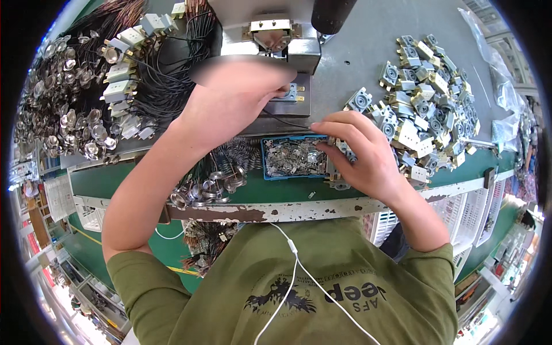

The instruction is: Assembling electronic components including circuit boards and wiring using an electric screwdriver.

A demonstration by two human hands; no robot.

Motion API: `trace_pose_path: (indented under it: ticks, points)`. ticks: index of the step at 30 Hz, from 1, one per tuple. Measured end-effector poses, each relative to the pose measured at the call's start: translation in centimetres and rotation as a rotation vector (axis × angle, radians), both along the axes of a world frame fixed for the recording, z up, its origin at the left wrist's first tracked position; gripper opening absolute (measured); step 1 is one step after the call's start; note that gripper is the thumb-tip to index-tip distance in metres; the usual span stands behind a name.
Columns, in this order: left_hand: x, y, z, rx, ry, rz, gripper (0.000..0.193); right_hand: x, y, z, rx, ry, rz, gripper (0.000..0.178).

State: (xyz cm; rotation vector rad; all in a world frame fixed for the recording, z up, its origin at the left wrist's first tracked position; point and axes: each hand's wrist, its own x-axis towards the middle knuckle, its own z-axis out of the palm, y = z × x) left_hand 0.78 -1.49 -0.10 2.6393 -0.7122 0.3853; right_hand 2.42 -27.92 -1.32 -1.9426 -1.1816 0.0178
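My left hand [236, 86] reaches across to the metal press, partly blurred. Its fingertips are closed at a small white-grey block with brass terminals [294, 93], which lies on the plate in front of the press head [271, 37]. A thin black wire [287, 121] runs from beneath that hand toward the right. At the wire's right end, the curled fingers of my right hand [365, 152] appear closed on it. Similar blocks lie partly hidden beneath this right hand. A blue tray [265, 164] of small metal pieces sits just to its left.
A large heap of terminal blocks [428, 103] covers the right of the bench. At the left lie bundled black wires [167, 86] with white blocks and round metal caps [72, 121]. More caps [210, 187] rest near the chipped front edge [253, 213]. Clear plastic [503, 92] lies far right.
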Motion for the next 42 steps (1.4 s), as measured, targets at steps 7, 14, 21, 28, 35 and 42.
trace_pose_path:
  ticks: [7,14,21,28,35,42]
  points:
    - [-0.1,-0.2,0.5,0.021,0.08,0.034,0.008,-0.1,-0.1,0.3,0.015,-0.025,-0.01,0.038]
    - [-0.7,-0.1,1.6,-0.034,0.14,0.059,0.012,0.0,-0.6,-0.1,0.008,-0.03,-0.046,0.041]
    - [-2.1,1.5,2.3,-0.044,0.144,-0.146,0.019,0.7,0.5,1.2,-0.011,0.243,-0.094,0.033]
    - [-2.5,3.1,3.7,-0.102,0.214,-0.11,0.012,1.9,2.6,0.6,0.186,1.061,0.008,0.041]
    - [-2.5,3.4,3.7,-0.151,0.178,-0.113,0.015,2.2,3.1,0.6,0.253,1.251,0.053,0.042]
    - [-3.5,2.1,0.8,-0.267,0.244,-0.052,0.015,0.1,4.4,0.0,0.481,0.786,-0.159,0.032]
